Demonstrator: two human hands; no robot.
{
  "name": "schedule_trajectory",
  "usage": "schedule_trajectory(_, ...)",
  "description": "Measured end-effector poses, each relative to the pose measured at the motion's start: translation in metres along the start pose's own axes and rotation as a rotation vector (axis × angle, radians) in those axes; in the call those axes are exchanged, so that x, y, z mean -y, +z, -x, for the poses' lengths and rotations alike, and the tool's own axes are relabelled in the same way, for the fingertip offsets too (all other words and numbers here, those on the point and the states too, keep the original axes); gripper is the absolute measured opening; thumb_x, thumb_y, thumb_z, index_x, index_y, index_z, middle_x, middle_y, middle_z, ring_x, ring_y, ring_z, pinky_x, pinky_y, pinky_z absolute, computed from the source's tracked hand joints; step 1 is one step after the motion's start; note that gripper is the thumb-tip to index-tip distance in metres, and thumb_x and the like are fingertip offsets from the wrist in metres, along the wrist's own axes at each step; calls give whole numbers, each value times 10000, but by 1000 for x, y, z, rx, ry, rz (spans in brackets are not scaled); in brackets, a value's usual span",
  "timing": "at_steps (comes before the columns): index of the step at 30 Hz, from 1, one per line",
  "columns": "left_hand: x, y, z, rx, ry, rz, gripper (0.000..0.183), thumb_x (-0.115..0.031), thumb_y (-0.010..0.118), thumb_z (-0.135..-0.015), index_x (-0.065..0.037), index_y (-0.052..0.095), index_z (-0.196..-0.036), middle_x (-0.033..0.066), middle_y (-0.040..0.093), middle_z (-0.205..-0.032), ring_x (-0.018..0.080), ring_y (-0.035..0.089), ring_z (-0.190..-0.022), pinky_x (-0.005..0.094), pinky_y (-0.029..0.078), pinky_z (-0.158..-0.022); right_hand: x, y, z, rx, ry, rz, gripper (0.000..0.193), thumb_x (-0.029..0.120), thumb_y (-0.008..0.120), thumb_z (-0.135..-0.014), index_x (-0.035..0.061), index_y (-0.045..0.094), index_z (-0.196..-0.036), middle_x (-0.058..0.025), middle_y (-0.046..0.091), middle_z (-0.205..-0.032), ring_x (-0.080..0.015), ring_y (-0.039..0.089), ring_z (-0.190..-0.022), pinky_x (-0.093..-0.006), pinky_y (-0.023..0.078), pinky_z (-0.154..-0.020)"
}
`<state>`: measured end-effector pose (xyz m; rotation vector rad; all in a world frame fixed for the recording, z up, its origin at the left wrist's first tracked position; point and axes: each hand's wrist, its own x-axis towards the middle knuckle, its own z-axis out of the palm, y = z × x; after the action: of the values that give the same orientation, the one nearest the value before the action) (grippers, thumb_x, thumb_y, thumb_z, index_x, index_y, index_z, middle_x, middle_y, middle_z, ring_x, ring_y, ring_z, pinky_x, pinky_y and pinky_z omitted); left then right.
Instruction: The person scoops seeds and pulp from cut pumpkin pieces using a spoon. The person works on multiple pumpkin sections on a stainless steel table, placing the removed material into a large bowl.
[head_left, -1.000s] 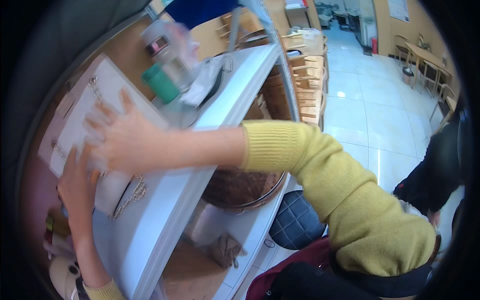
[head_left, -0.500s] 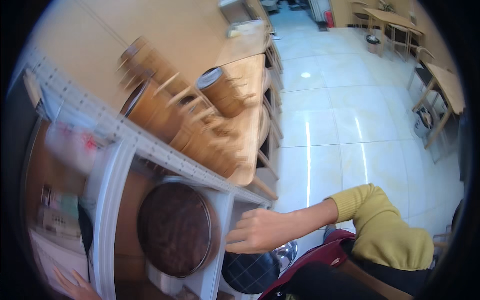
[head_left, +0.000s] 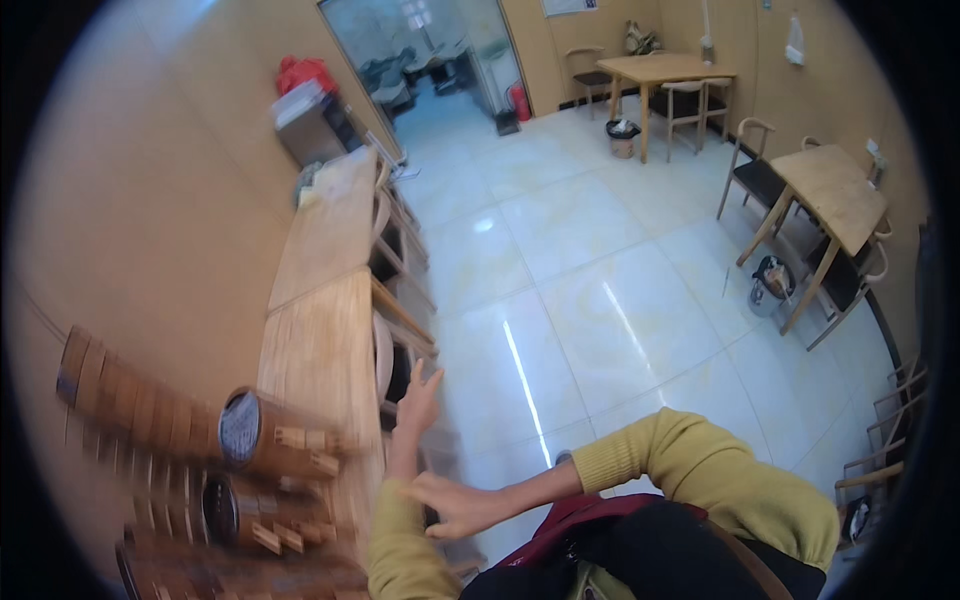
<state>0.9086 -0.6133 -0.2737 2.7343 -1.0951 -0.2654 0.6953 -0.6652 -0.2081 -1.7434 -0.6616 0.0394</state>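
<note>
My left hand [head_left: 418,398] is raised beside the long table, its fingers spread and holding nothing. Its forearm wears a yellow-green knitted sleeve [head_left: 405,545]. Crossing over from the right, my right hand [head_left: 460,508] has its fingertips at that sleeve's cuff and appears to pinch the knit. To the left of both hands stand stacks of brown round wooden tubs [head_left: 140,395] with pale wooden pieces sticking out of their sides; motion blurs them.
A long wooden table [head_left: 320,330] runs along the left wall, chairs [head_left: 392,350] tucked against its side. A box-shaped appliance [head_left: 315,125] stands at its far end. Further right are two wooden tables [head_left: 830,195] with chairs, lined bins [head_left: 622,138] and a red fire extinguisher [head_left: 519,102].
My view has swung away from the shelf unit toward the room. My left hand has come from the shelf to beside the long table, and my right hand has met the left sleeve.
</note>
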Motion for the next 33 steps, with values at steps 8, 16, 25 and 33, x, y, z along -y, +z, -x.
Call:
schedule_trajectory(8, -84, -16, -465, 257, 285, -125, 539, -226, 603, -843, -287, 495, -1368, 67, 313, -1512, 319, 505, -1231, 486, 447, -988, -112, -352, -92, -666, 260, -191, 300, 47, 639, -771, -9, 549, -1051, -70, 583, -830, -149, 576, -758, -280, 493, -703)
schedule_trajectory(16, 68, -100, -789, -108, -179, 77, 490, -177, 607, -828, -210, 543, -1312, 105, 483, -1359, 337, 542, -1171, 473, 463, -960, -237, -649, -278, -497, 139, -225, 318, 119, 651, -797, -29, 605, -1075, -87, 649, -903, -154, 620, -874, -288, 505, -791)
schedule_trajectory(25, 251, -179, -1129, -144, -467, -93, 386, -168, 592, -859, -209, 616, -1242, 121, 584, -1289, 341, 606, -1104, 462, 493, -939, -426, -936, -540, -190, 95, -221, 156, 64, 646, -734, -33, 565, -825, -61, 600, -705, -132, 571, -663, -294, 462, -615)
schedule_trajectory(33, 281, -267, -1611, -510, -931, 1608, 361, -211, 513, -941, -69, 527, -1273, 107, 588, -1280, 327, 602, -1099, 455, 496, -867, -512, -1247, -676, -231, -72, -429, 104, 12, 588, -749, -9, 567, -849, 28, 545, -707, -26, 478, -684, -227, 400, -602)
